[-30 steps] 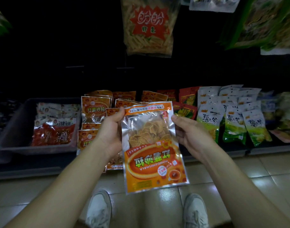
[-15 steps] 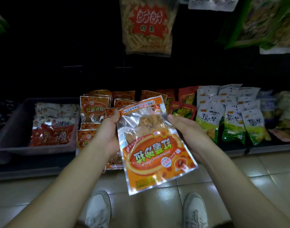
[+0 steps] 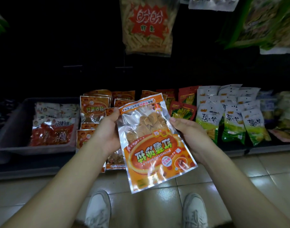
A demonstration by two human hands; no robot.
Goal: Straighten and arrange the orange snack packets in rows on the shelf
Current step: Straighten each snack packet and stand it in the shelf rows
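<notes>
Nearest you, your white shoes (image 3: 98, 209) stood on the tiled floor (image 3: 239, 171), and both forearms reached forward above them. Your left grip (image 3: 108, 129) pinched the top left corner of one orange packet (image 3: 155, 145), thumb on the front and fingers behind. Your right grip (image 3: 188, 134) held its right edge, fingers tucked behind the foil. The packet hung in the air over the floor, short of the shelf (image 3: 26, 170) lip, tilted and with its print upside down to you — in hand, not placed. Beyond it, the other orange packets (image 3: 94, 107) lay on the shelf in a loose, overlapping cluster, some skewed. I judged the task to be early: no clean row showed, and this packet needed turning before it went down. Room was tight at the sides — a grey bin (image 3: 14, 122) of red packets (image 3: 50, 134) sat just left of the cluster. The green-and-white packets (image 3: 231, 122) stood close on the right, with red-and-green packets (image 3: 183, 111) between. The open way in looked to be straight ahead over the front lip. Farther up, a hanging bag (image 3: 147, 25) of yellow sticks dangled above the shelf, and the back was too dark to read.
</notes>
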